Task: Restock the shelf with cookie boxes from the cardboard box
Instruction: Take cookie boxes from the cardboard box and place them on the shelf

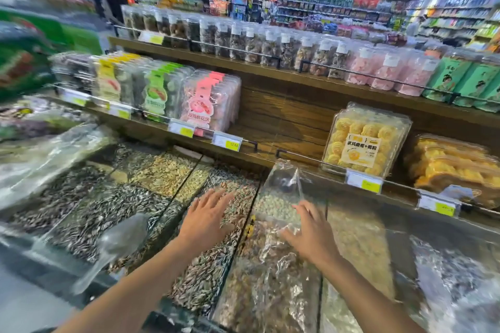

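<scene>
Above the seed bins, your empty hands hovered.
Your left hand (208,213) and right hand (311,230) were spread wide, holding nothing; the cookie box (365,140) stood at the shelf's (270,154) front edge, probably light and crushable, best gripped by its side walls.

Two hands reach forward over bulk bins (216,224) of seeds and nuts, the left hand (207,215) beside the right hand (311,232). Behind the bins runs a shelf (281,127): packs (209,100) stand at its left, a cookie box (365,140) upright at right, more boxes (454,167) stacked beside it. Jars (270,43) line the tier above.
</scene>
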A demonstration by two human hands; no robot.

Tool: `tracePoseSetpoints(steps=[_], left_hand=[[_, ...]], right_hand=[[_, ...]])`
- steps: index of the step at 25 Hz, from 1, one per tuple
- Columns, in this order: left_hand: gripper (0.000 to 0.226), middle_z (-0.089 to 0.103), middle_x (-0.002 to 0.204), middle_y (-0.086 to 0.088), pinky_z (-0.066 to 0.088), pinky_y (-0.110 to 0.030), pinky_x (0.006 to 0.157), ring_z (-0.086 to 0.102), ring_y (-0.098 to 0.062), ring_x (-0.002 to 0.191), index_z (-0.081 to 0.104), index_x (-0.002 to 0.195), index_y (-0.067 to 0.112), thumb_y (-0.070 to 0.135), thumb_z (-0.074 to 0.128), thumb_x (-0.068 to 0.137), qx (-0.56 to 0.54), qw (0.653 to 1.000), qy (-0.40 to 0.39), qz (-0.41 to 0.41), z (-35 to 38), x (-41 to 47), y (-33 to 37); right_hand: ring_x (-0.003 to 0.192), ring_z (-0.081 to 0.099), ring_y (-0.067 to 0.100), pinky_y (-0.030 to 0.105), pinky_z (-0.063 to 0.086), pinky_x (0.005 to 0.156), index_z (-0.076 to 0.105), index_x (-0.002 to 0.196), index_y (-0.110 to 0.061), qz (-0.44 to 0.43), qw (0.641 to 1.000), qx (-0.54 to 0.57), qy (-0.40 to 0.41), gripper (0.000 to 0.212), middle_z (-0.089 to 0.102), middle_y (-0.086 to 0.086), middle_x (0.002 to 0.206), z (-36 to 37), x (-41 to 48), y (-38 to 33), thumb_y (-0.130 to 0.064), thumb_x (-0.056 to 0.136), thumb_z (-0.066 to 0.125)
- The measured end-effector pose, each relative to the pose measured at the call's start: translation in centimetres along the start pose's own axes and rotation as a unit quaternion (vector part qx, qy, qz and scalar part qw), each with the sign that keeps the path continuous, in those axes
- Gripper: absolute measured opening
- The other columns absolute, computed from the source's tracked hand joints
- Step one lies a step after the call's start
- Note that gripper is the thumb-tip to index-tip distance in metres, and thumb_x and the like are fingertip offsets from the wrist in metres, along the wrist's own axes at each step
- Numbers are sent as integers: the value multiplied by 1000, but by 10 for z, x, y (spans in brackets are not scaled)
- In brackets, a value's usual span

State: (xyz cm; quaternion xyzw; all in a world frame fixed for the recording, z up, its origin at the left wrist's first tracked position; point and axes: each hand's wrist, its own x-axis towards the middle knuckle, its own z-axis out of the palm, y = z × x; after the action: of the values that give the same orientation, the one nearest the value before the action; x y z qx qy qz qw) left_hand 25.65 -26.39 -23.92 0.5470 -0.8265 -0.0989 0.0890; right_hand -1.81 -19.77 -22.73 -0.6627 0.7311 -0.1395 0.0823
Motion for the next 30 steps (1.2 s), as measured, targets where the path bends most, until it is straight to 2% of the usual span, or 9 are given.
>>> tracePoseSetpoints(steps=[3, 9, 12, 17, 20, 27, 30], left_hand=[[84, 6, 174, 9, 7, -51, 131, 0, -22, 162, 4, 164, 41, 66, 50, 98, 1, 999, 17, -33, -1, -66, -28], [82, 4, 175, 6, 14, -48, 129, 0, -22, 162, 11, 165, 36, 67, 49, 98, -1, 991, 13, -135, 7, -233, -81], [81, 5, 175, 5, 14, -46, 129, 1, -22, 162, 13, 165, 36, 60, 54, 99, -15, 982, 13, -186, 10, -304, -112], [80, 8, 175, 3, 18, -46, 127, 8, -23, 161, 17, 164, 34, 56, 57, 99, -24, 965, 18, -261, 13, -404, -178], [77, 12, 174, 2, 20, -49, 129, 11, -26, 161, 20, 163, 35, 58, 56, 99, -40, 958, 1, -285, 15, -456, -224], [76, 35, 167, -2, 35, -51, 119, 33, -32, 154, 41, 158, 30, 66, 53, 92, -23, 951, -47, -305, 21, -554, -353], [77, 27, 170, -2, 30, -49, 123, 26, -31, 157, 33, 160, 32, 63, 52, 93, -34, 945, -87, -312, 34, -563, -389]], right_hand=[[148, 28, 20, 43, 33, 119, 35, 153, -28, -44, 999, 12, -22, 77, 27, -2, 162, 18, -31, -40, -62, 88, 60], [154, 15, 23, 50, 23, 124, 29, 157, -29, -120, 987, 37, -98, 83, 15, -2, 167, 69, -113, -128, -62, 88, 60], [154, 15, 22, 45, 18, 124, 29, 157, -29, -153, 981, 26, -118, 81, 15, -1, 168, 88, -143, -170, -62, 89, 59], [151, 22, 22, 42, 23, 122, 36, 154, -26, -219, 965, 23, -145, 78, 26, 0, 163, 126, -187, -255, -61, 89, 61], [151, 24, 21, 42, 24, 122, 37, 153, -27, -228, 959, 12, -171, 77, 28, -1, 163, 155, -205, -306, -60, 89, 61], [151, 23, 19, 41, 26, 122, 37, 153, -27, -217, 946, 12, -242, 73, 28, -2, 163, 234, -242, -419, -55, 91, 63], [151, 24, 18, 40, 26, 122, 38, 153, -27, -198, 941, 22, -273, 70, 31, -3, 162, 266, -244, -445, -51, 92, 63]])
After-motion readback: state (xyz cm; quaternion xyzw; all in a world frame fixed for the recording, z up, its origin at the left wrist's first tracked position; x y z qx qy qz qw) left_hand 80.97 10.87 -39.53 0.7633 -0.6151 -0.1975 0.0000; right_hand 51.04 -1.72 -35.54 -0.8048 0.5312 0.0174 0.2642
